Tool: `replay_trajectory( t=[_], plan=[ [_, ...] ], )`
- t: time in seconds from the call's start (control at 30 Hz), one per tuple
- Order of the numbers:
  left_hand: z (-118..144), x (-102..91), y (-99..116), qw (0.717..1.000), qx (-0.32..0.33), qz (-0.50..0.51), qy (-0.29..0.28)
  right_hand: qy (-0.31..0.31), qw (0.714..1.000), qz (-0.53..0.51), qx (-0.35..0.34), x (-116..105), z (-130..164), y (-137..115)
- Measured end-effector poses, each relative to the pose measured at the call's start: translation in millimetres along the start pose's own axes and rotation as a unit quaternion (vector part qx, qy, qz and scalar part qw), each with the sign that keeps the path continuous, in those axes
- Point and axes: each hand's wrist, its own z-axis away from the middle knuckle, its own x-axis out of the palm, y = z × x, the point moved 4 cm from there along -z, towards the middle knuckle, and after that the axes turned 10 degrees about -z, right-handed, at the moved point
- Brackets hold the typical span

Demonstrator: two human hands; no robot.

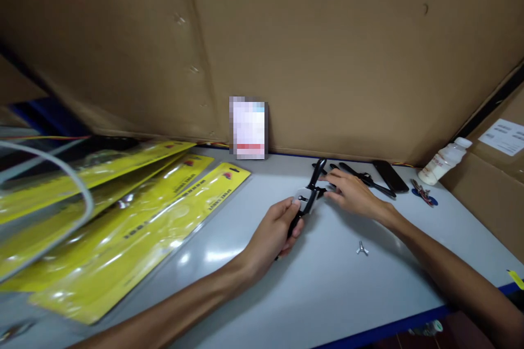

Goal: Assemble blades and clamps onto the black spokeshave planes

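My left hand (278, 229) is closed around the black handle of a hand tool (308, 196) lying mid-counter (229, 262). My right hand (347, 191) rests loosely open on the tool's far end, fingers touching it. More black tools (364, 177) lie just beyond, yellow packaging sleeves (135, 218) far left, a white bottle (444, 161) right.

- Bare grey worktop (327, 283) lies open below the fingers (295, 204), save a small metal wing piece (361, 249).
- Black-handled tools (364, 177) and brown cardboard wall (327, 65) close beyond.
- Glossy yellow packaging cards (123, 218) crowd the left.
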Motion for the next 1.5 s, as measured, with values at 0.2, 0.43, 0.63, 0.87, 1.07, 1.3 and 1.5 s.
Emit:
replay_trajectory(
  t=[0.2,0.43,0.63,0.87,1.07,1.3,1.5],
  plan=[
    [-2.0,0.4,0.3,1.000,0.007,0.008,-0.001,-0.072,0.995,-0.044,0.053,2.3,-17.6,14.3],
    [-2.1,1.1,1.2,1.000,0.010,0.004,-0.005,-0.062,0.981,-0.149,0.110,10.2,3.8,21.5],
    [-3.1,0.5,0.2,0.999,-0.001,-0.036,-0.022,-0.094,0.951,-0.263,0.135,-10.3,30.0,0.0],
    [-1.4,6.7,-3.1,0.984,-0.016,-0.160,-0.077,0.032,0.954,-0.284,0.088,-24.6,39.3,-43.2],
    [-1.6,9.4,-5.3,0.981,-0.017,-0.176,-0.083,0.055,0.978,-0.200,0.021,-0.8,36.0,-56.9],
    [-2.3,9.7,-8.2,0.981,-0.015,-0.171,-0.093,0.077,0.985,-0.154,0.013,7.4,36.5,-57.2],
    [1.5,9.3,-2.8,0.984,-0.016,-0.152,-0.095,0.091,0.990,-0.111,-0.005,17.3,37.2,-56.8]
  ],
)
